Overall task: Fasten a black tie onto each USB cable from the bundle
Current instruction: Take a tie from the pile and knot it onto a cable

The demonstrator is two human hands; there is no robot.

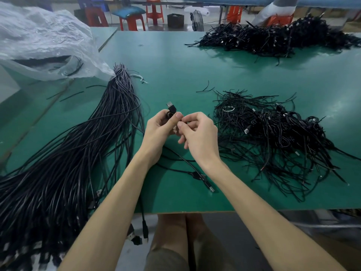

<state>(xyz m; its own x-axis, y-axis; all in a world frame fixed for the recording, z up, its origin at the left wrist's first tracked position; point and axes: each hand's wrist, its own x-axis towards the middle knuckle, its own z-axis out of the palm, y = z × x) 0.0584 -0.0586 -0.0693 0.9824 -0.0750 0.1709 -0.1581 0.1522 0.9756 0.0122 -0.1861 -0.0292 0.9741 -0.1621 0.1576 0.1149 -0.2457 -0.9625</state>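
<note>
My left hand point(159, 127) grips a black USB cable point(172, 108) just below its plug, which points up and away over the middle of the green table point(175, 61). Close against it, my right hand point(197, 132) pinches something thin and black at the cable; the tie itself is too small to make out. The cable trails down between my wrists. A thick bundle of black USB cables point(78, 145) lies to the left, running from the bag down past the front edge. On the right lies a pile of black ties mixed with cables point(273, 133).
A crumpled clear plastic bag point(43, 42) fills the far left. Another heap of black cables point(273, 38) sits at the far right of the table. A loose USB cable point(197, 176) lies under my right forearm. Red stools point(154, 12) stand beyond the table.
</note>
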